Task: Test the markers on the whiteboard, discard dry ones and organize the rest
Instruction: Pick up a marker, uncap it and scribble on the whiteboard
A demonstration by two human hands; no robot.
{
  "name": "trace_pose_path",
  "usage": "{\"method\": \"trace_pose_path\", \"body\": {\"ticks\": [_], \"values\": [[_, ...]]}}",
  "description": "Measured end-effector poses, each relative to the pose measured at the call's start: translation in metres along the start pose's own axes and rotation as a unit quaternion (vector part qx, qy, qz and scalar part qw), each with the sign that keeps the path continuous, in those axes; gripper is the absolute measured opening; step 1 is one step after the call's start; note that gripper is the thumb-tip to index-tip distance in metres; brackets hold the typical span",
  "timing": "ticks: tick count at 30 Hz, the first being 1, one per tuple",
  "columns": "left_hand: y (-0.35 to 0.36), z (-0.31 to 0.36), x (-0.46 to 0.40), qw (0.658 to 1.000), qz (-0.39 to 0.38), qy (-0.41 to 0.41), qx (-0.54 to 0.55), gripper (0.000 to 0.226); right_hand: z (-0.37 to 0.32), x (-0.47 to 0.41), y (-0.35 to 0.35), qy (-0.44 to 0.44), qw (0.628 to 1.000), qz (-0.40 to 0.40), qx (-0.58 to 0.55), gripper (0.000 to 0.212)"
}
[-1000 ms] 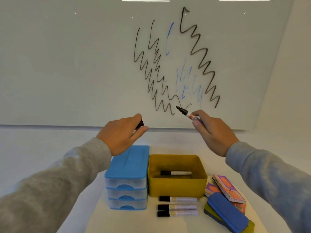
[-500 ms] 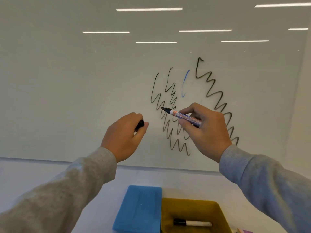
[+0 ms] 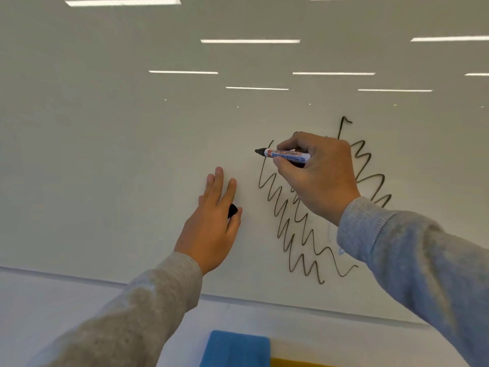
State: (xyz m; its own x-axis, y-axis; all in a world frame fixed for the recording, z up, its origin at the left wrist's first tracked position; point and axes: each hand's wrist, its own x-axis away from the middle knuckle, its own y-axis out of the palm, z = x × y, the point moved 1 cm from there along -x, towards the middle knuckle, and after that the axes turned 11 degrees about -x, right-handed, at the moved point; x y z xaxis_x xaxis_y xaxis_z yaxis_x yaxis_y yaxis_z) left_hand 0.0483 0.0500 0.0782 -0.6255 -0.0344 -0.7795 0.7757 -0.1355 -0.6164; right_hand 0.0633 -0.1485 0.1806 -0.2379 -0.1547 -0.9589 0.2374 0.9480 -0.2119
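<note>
Head view: right hand (image 3: pixel 321 176) curled around the marker (image 3: pixel 287 154), thumb and fingers pinching the barrel just behind the printed band. Marker's long axis runs near horizontal, black tip pointing away from the hand toward the left, at or just off the whiteboard (image 3: pixel 119 168); contact cannot be confirmed. Tip sits at the upper left start of the black zigzag lines (image 3: pixel 296 234), which trail down and to the right beneath the wrist. Left hand (image 3: pixel 211 221) lies lower and further left, fingers extended toward the board, the black cap (image 3: pixel 232 210) pinched between thumb and forefinger. Judgement: test stroke about to begin; bare board lies left of the tip, so the stroke depends on the right hand, the nearer one. Below both sleeves, a blue lid (image 3: pixel 235 348) and a yellow bin edge (image 3: pixel 296 362).
</note>
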Motion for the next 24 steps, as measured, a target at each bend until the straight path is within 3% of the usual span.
{"method": "trace_pose_path", "body": {"ticks": [6, 12, 16, 21, 24], "values": [[0.006, -0.004, 0.004, 0.999, 0.013, 0.025, -0.033, 0.064, 0.009, -0.014, 0.007, -0.009, 0.999, -0.020, 0.023, 0.010], [0.013, -0.005, 0.009, 0.998, 0.020, 0.032, -0.049, 0.066, 0.014, 0.016, 0.012, -0.071, 0.978, -0.181, 0.075, 0.008], [0.021, -0.009, 0.015, 0.997, 0.032, 0.042, -0.061, 0.066, 0.019, 0.020, 0.004, -0.085, 0.986, -0.128, 0.066, 0.007], [0.026, -0.011, 0.016, 0.996, 0.037, 0.049, -0.062, 0.067, 0.025, 0.044, 0.011, -0.096, 0.961, -0.239, 0.102, 0.010], [0.026, -0.010, 0.016, 0.996, 0.034, 0.044, -0.069, 0.067, 0.030, 0.048, 0.007, -0.075, 0.974, -0.202, 0.072, 0.008]]}}
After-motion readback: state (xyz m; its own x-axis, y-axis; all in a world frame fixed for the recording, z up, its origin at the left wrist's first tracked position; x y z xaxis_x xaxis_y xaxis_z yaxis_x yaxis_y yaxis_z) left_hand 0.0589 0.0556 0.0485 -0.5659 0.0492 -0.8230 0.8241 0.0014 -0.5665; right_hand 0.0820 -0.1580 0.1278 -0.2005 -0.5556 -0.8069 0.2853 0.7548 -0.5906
